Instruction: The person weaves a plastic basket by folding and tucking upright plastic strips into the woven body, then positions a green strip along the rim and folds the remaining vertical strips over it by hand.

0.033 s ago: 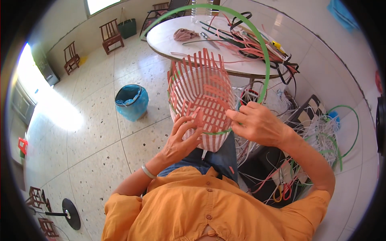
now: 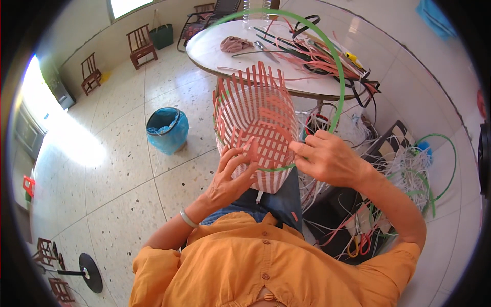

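Note:
A woven pink-and-white basket (image 2: 258, 107), with upright pink strip ends, rests on my lap. My left hand (image 2: 230, 174) grips its near rim, fingers curled over pink strips at the left. On the right side of the rim, my right hand (image 2: 322, 158) pinches a long green strip (image 2: 338, 77), which arches high over the basket and also runs along the near rim. The exact spot between my right fingertips is partly hidden.
A round white table (image 2: 204, 51) ahead holds strips, a cloth and tools. A blue-lined bin (image 2: 166, 138) stands left on the floor. Tangled strips, a dark box and scissors (image 2: 358, 244) lie right. Wooden chairs (image 2: 140, 48) and a fan base (image 2: 91, 271) are farther off.
The top of the green strip's loop has dipped slightly. My hands and the basket are almost unchanged.

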### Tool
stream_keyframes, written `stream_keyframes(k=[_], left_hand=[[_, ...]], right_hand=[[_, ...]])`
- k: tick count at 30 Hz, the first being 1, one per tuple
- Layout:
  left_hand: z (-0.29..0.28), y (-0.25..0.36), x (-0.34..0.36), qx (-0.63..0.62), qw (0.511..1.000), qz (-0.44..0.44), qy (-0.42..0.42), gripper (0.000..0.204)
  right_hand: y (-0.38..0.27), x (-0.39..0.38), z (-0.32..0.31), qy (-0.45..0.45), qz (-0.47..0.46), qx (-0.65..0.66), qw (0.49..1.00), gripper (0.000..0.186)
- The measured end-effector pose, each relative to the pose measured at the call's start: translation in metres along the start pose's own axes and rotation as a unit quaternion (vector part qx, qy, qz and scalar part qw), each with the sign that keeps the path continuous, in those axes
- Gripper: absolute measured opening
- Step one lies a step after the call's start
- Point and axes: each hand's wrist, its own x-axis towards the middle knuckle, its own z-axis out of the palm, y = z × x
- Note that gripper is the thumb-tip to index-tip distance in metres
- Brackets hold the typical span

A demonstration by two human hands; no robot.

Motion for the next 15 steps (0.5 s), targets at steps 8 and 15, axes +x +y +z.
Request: stream_keyframes(k=[8,15], left_hand=[[-0.004,0.001,0.002,-0.004,1.000,-0.010,-0.010,0.050],[-0.005,0.000,0.004,0.002,0.999,-0.017,-0.027,0.057]], right_hand=[[-0.015,-0.015,0.000,-0.071,0.057,-0.026,0.996,0.012],[-0.022,0.007,-0.014,-0.256,0.171,0.000,0.951,0.008]])
